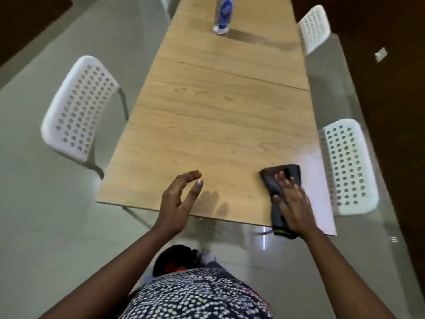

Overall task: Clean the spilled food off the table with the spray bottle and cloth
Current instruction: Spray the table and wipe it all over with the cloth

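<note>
The long wooden table [207, 125] runs from the bottom of the frame to the top centre, its near edge just above the person's body. Most of the top is bare. The right hand [293, 201] lies flat, fingers spread, on a dark cloth [279, 180] at the lower right, near the corner; the cloth's long axis runs toward the near edge and overhangs it. The left hand [178, 201] hovers open, holding nothing. The spray bottle [222, 16] stands upright at the top centre. White chairs [79, 109] flank both sides.

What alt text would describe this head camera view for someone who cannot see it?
A person's right hand presses a dark cloth flat at a wooden table's near edge; the left hand hovers open. A spray bottle stands far away, white chairs alongside.
</note>
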